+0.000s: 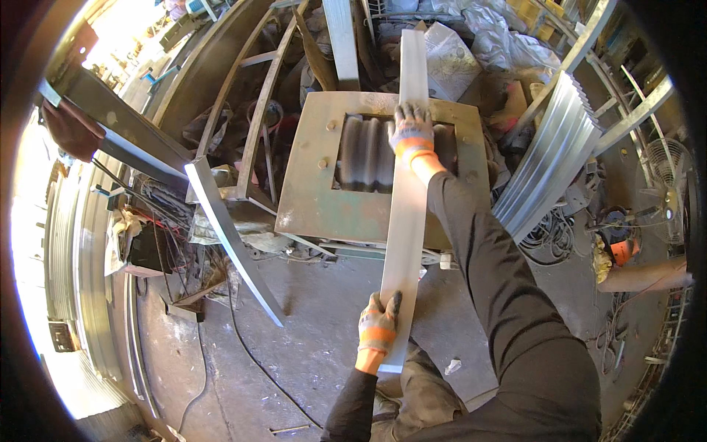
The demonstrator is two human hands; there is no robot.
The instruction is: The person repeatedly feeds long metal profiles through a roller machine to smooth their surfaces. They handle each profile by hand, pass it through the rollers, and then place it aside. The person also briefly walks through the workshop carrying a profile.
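Note:
A long, flat silver metal bar (pixel 406 228) runs away from me over a box-shaped metal machine (pixel 309 199). My left hand (pixel 378 328), in a grey and orange work glove, is closed round the left edge of the bar near its close end. Farther along, my right hand (pixel 412 134), gloved alike, lies over the bar above the machine's opening, its fingers across the top and the thumb side at the left edge. Dark and shiny ribbed rollers or drums (pixel 364 151) show in the opening, partly covered by the bar and hand.
Left of the machine, another silver bar (pixel 232 239) slants down toward the floor. Corrugated metal sheets (pixel 552 151) lean at the right, near a standing fan (pixel 666 158) and coiled cables (pixel 551 239). A black cable (pixel 250 353) crosses the concrete floor.

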